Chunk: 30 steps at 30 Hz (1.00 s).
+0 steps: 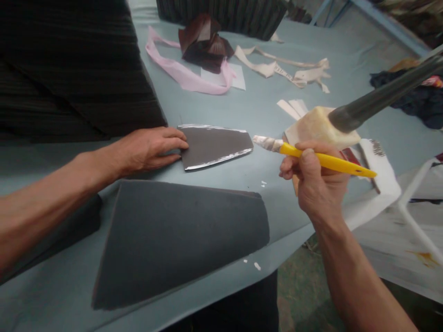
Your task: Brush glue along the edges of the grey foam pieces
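Observation:
A small dark grey tapered panel (216,146) lies flat on the table, with white paste streaked along its two long edges. My left hand (157,146) rests at the panel's wide left end, fingers stretched out and their tips on its edge. Held between the thumb and fingers of my right hand (316,177) is a yellow-handled brush (327,162). Its bristles, coated white, point left and hover close to the panel's narrow end. Nearer to me lies a larger dark tapered piece (187,235), with another dark piece (74,226) partly hidden under my left forearm.
A tall stack of dark sheets (69,69) stands at the left. Pink (187,79) and cream strips (265,68) lie at the back beside crumpled brown material (204,41). A cream block (313,123) with a dark rod (387,94) stands behind my right hand. The table edge (290,251) runs diagonally.

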Motion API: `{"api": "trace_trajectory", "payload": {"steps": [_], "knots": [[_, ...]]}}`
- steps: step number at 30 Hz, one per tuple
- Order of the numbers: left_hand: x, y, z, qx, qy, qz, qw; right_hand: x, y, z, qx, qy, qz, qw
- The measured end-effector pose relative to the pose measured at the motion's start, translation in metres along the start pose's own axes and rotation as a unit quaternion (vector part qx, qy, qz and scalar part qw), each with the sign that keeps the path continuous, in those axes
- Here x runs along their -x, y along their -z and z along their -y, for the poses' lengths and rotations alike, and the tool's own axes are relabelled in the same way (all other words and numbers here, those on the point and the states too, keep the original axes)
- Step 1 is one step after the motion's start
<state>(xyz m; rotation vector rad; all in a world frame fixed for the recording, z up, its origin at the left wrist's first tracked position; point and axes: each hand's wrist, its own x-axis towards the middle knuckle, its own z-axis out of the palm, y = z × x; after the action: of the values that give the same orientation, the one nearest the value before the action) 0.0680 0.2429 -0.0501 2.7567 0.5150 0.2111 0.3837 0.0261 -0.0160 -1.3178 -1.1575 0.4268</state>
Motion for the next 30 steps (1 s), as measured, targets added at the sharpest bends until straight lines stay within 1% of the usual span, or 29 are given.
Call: {"api": "trace_trajectory", "payload": {"steps": [3, 6, 10, 14, 16, 20, 25, 30], "knots": [[-0.005, 0.003, -0.001, -0.003, -0.007, 0.003, 1.000, -0.003, -0.007, 0.001, 0.008, 0.002, 0.016, 1.000], [-0.008, 0.005, -0.002, 0.028, -0.005, -0.007, 1.000, -0.003, -0.011, -0.002, 0.006, -0.001, 0.026, 1.000], [-0.007, 0.001, -0.001, 0.053, -0.009, -0.037, 0.998, -0.005, -0.014, -0.009, 0.011, 0.018, 0.022, 1.000], [-0.005, -0.009, -0.001, 0.056, -0.020, -0.088, 0.994, -0.011, -0.021, -0.012, 0.006, 0.054, 0.029, 0.998], [-0.005, -0.014, -0.002, 0.055, -0.022, -0.115, 0.992, -0.016, -0.027, -0.012, 0.020, 0.071, 0.053, 0.996], [-0.006, -0.020, -0.005, 0.046, -0.022, -0.145, 0.988, -0.026, -0.039, -0.013, 0.090, 0.094, 0.126, 0.984], [-0.006, -0.024, -0.005, 0.055, -0.013, -0.165, 0.985, -0.039, -0.056, -0.019, 0.173, 0.159, 0.207, 0.950], [-0.006, -0.027, -0.005, 0.061, -0.008, -0.177, 0.982, -0.049, -0.071, -0.031, 0.197, 0.221, 0.275, 0.915]]}}
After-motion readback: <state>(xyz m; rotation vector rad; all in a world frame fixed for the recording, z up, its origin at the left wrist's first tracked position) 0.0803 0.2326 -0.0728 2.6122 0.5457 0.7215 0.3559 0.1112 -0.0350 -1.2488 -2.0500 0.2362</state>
